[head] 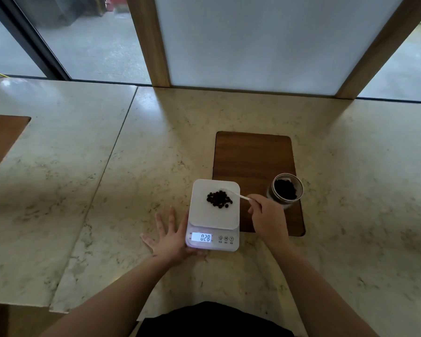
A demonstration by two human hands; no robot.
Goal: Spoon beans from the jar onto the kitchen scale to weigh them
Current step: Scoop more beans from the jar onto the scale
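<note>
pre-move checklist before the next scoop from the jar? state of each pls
1. Scale powered, display lit, reads 028: ok.
2. Beans heaped on the platform, none seen off it: ok.
3. Left hand flat on the counter against the scale's left edge; pressing on the platform: cannot tell.
4. Right hand grips the white spoon, bowl over the pile: ok.
5. Spoon emptied: cannot tell.
6. Jar open, upright, beans inside, beside the right hand: ok.

left hand (171, 242) flat, fingers (159, 221) spread | right hand (269, 220) fingers pinched closed
</note>
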